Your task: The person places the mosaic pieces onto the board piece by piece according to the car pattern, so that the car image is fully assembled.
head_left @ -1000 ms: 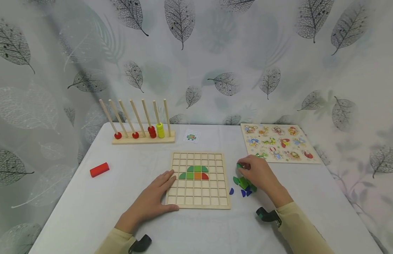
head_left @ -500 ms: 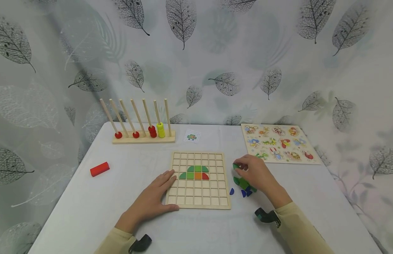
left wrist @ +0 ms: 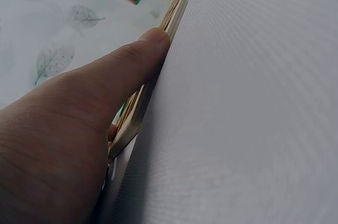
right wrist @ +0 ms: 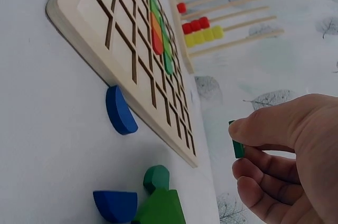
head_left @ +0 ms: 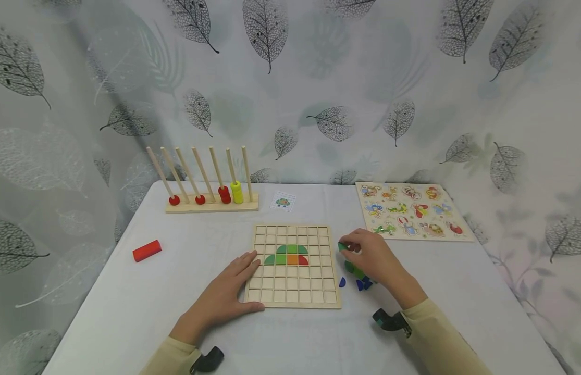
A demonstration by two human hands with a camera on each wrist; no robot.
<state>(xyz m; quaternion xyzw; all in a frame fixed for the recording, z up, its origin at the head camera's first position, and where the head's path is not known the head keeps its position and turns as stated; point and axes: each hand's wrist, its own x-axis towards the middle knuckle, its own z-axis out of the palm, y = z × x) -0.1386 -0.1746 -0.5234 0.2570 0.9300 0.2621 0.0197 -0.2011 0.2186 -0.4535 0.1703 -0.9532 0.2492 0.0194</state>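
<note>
In the head view a wooden grid board (head_left: 299, 291) lies mid-table, with green, orange and red pieces (head_left: 292, 255) set in its cells. My left hand (head_left: 226, 291) rests along the board's left side, fingers spread, the thumb at the near edge. The left wrist view has that thumb (left wrist: 153, 39) against the rim. Between thumb and fingers, my right hand (head_left: 374, 258) pinches a small green block (right wrist: 236, 139), above the table just right of the board. Below this hand lie loose green pieces (right wrist: 161, 205) and blue pieces (right wrist: 120, 110), partly hidden by it in the head view.
Behind the board stands a peg rack (head_left: 212, 207) with red and yellow beads. A small picture card (head_left: 283, 201) lies beside it. An insect puzzle board (head_left: 412, 211) is at the back right, and a red cylinder (head_left: 147, 250) lies at the left.
My right hand has moved left toward the board with the green block in its pinch, now covering more of the loose pieces. The left hand has stayed in place.
</note>
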